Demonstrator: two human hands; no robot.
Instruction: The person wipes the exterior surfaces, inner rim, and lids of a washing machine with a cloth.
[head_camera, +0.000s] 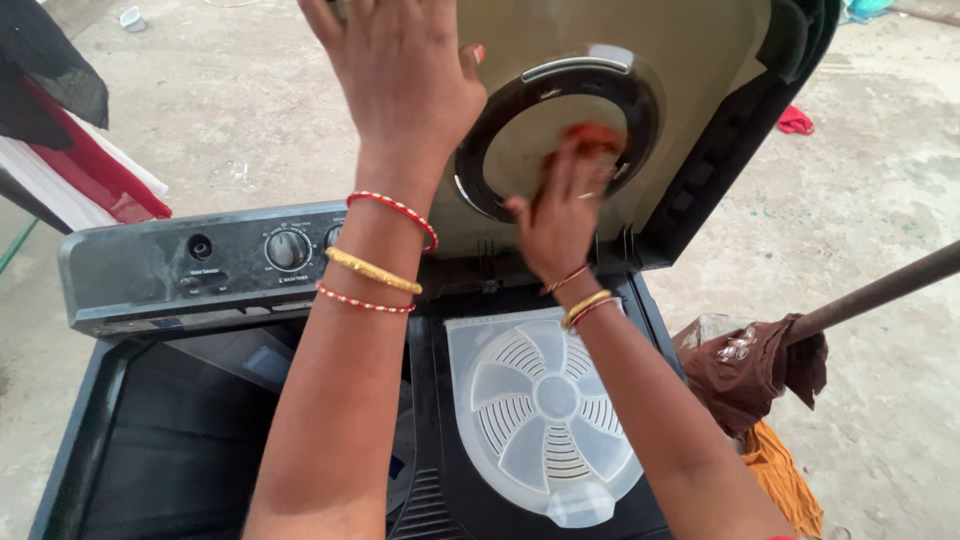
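Red cloth (592, 137), beige lid (690, 60) with black ring (640, 130), seemingly translucent white cover (545, 410).

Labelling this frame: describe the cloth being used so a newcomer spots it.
Start at the washer's raised lid, then its round dark-rimmed window. The right hand presses a small red cloth against that window, the only red thing on the lid.

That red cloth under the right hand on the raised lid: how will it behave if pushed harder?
The red cloth looks soft and bunched, so it will probably fold and smear rather than slide as one piece. The right hand presses it against the lid's round window, which looks smooth, so it may slip. The left hand braces the lid, which might otherwise swing.
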